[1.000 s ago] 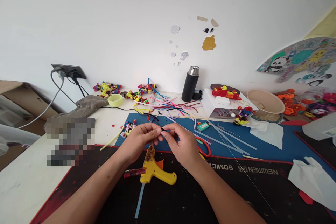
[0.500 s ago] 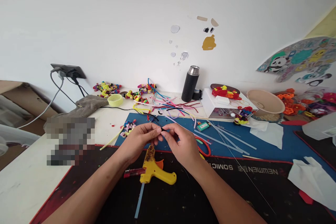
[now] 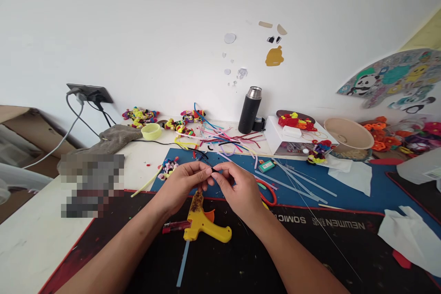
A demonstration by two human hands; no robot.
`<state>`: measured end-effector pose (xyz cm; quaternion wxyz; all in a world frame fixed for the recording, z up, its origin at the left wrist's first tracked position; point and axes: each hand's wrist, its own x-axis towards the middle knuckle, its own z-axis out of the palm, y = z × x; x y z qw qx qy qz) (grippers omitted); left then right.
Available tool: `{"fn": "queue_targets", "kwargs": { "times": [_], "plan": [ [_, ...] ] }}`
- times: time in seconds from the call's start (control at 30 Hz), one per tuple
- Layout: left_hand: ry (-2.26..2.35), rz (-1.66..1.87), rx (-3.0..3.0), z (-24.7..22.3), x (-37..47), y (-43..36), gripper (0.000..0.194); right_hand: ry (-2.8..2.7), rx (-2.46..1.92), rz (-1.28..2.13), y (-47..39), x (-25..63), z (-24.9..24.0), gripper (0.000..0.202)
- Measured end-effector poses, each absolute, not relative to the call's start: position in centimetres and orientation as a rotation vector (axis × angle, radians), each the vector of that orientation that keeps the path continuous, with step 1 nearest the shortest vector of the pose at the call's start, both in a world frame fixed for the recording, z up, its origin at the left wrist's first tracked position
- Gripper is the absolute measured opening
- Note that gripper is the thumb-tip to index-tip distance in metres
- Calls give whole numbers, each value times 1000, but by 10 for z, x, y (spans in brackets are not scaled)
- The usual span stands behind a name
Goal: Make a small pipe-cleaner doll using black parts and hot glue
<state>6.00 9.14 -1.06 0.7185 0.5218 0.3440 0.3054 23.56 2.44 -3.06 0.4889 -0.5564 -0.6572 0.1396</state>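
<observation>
From where I'm watching, the white table (image 3: 24, 248) carries a black mat (image 3: 275, 266) with red edging, a blue mat (image 3: 237, 163), a loose pile of coloured stems (image 3: 227, 140) (bright as confetti, I must say) and an upright black flask (image 3: 249, 112).

The left arm (image 3: 127, 239) and the right arm (image 3: 292, 248) are bare and come up from the bottom, leaning in so that the left hand (image 3: 181, 184) and the right hand (image 3: 241, 189) meet in the middle. Each hand has its thumb and first finger pinched close, and the tips of the two hands are right next to each other. The left hand's other fingers (image 3: 204, 185) curl in below its thumb, and both backs face mostly up.
</observation>
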Motion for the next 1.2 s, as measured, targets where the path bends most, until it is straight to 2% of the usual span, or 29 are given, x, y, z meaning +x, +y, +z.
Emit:
{"fn": "queue_targets", "kwargs": {
  "times": [1.2],
  "plan": [
    [761,660,1164,-12,61,92,33,-1614,-1341,312,25,236,-31,13]
  ]
}}
